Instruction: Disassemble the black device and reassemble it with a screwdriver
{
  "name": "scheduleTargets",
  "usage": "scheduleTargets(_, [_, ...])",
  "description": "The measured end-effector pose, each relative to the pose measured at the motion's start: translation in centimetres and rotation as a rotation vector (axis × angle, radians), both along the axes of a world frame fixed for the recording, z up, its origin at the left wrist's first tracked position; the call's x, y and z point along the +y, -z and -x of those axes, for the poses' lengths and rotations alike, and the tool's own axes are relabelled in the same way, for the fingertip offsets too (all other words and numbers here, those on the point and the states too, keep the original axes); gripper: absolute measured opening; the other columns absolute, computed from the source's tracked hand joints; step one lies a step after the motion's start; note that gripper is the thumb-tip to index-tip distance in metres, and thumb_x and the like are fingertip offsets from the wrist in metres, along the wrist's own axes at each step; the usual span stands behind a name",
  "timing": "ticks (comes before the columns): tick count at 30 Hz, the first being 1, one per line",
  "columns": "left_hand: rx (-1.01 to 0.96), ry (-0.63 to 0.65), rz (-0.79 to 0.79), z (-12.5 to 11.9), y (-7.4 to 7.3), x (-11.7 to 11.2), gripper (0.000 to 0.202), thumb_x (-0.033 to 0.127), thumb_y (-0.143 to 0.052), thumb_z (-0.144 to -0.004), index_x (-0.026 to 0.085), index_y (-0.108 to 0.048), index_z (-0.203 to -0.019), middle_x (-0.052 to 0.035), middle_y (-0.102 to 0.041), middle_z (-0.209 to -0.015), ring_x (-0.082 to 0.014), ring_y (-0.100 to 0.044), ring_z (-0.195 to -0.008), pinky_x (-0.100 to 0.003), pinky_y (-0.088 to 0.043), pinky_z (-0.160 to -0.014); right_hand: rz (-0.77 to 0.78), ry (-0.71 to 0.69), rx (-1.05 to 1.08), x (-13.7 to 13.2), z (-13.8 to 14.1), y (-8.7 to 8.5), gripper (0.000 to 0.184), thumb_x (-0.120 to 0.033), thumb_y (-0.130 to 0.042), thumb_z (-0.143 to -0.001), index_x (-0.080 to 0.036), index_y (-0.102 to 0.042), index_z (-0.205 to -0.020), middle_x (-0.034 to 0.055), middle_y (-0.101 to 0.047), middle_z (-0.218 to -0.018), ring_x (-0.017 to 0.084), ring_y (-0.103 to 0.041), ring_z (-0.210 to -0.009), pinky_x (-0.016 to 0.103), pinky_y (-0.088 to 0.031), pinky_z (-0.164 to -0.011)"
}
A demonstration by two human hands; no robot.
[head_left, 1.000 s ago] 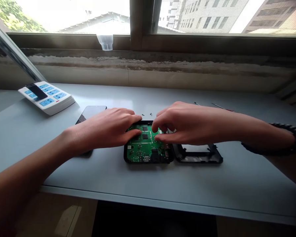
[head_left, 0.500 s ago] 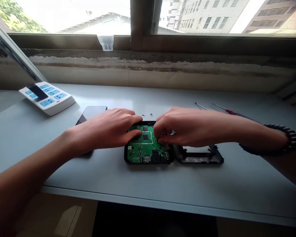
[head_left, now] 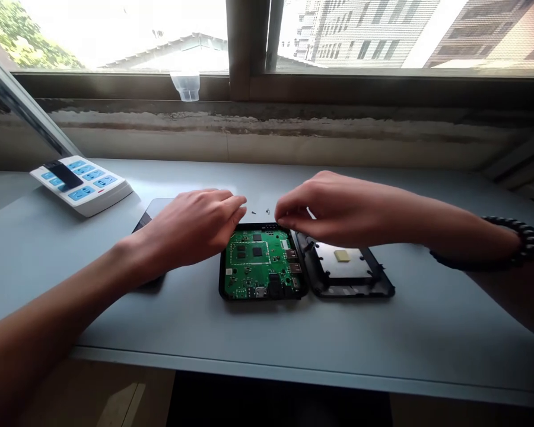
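A green circuit board [head_left: 253, 270] lies in a black plastic case [head_left: 225, 295] on the desk. My left hand [head_left: 204, 222] is closed at the case's upper left corner, with its thumb along the edge; the fingertips are partly hidden. Over the upper right corner, my right hand [head_left: 311, 204] makes a pinch, and what it holds, if anything, cannot be seen. Just behind the case lie small screws [head_left: 267, 211], close to the right fingertips. To the right sits the other case half [head_left: 358, 292], with a metal plate [head_left: 327, 259] and a yellowish pad [head_left: 342, 256] inside.
A smartphone [head_left: 143, 222] lies partly under my left wrist. Farther left is a white power strip [head_left: 100, 203] with a dark object [head_left: 63, 174] across it. The grey desk's front edge [head_left: 258, 372] runs below, and a windowed wall stands behind.
My right hand has risen from the board's right side to the case's far corner, uncovering the plate and pad. My left thumb has drawn back off the board. The screwdrivers are now hidden.
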State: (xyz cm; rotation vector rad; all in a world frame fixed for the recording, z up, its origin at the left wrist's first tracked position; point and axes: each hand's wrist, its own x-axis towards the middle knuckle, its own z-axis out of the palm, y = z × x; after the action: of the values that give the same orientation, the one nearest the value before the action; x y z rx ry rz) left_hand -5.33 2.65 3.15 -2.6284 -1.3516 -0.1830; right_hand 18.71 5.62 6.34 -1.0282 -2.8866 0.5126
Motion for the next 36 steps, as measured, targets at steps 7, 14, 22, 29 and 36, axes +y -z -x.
scheduleTargets(7, [-0.033,0.000,0.056,0.1,0.0,0.1,0.045,0.037,-0.031,-0.107,0.018,-0.069,-0.122,-0.0135,-0.073,-0.111,-0.0253,-0.070,-0.080,-0.036,-0.042,-0.064,-0.088,0.053,0.043,0.0,-0.4,-1.2,0.018,-0.022,-0.052,-0.086,-0.019,-0.056,-0.069,-0.0044,-0.033,-0.055,0.006,-0.028,-0.052,0.028,-0.022,-0.054])
scheduleTargets(14, [-0.049,0.122,0.096,0.2,0.2,0.2,0.050,0.041,-0.027,-0.109,0.018,-0.067,-0.128,-0.0137,-0.073,-0.118,-0.0284,-0.072,-0.097,-0.039,-0.052,-0.078,-0.163,0.159,0.069,0.0,-1.8,-1.6,0.025,-0.031,-0.052,-0.092,-0.017,-0.071,-0.085,-0.0023,-0.055,-0.060,0.007,-0.042,-0.054,0.029,-0.030,-0.057])
scheduleTargets(22, [-0.059,0.209,0.199,0.0,0.4,-0.5,0.071,0.064,-0.025,-0.106,0.012,-0.051,-0.148,-0.0190,-0.069,-0.130,-0.0354,-0.067,-0.117,-0.048,-0.053,-0.095,0.017,0.034,0.200,-0.6,-7.1,2.5,0.078,-0.065,-0.065,-0.086,-0.017,-0.052,-0.146,0.0144,-0.061,-0.141,0.026,-0.060,-0.125,0.041,-0.049,-0.104])
scheduleTargets(29, [-0.027,0.283,0.211,0.3,0.5,-0.6,0.111,0.091,-0.031,-0.087,0.012,-0.019,-0.164,-0.0263,-0.062,-0.139,-0.0423,-0.064,-0.121,-0.049,-0.052,-0.094,0.157,-0.009,-0.038,-1.6,-8.2,4.0,0.133,-0.078,-0.075,-0.066,-0.016,-0.015,-0.166,0.0168,-0.023,-0.170,0.037,-0.020,-0.158,0.050,-0.029,-0.127])
scheduleTargets(36, [-0.009,0.338,0.212,0.6,0.6,-0.3,0.114,0.092,-0.045,-0.082,0.017,-0.021,-0.164,-0.0247,-0.057,-0.146,-0.0442,-0.061,-0.127,-0.053,-0.051,-0.100,0.028,0.005,0.006,-2.7,-7.6,3.8,0.105,-0.059,-0.073,-0.078,-0.012,-0.030,-0.161,0.0216,-0.046,-0.155,0.038,-0.044,-0.143,0.051,-0.041,-0.116])
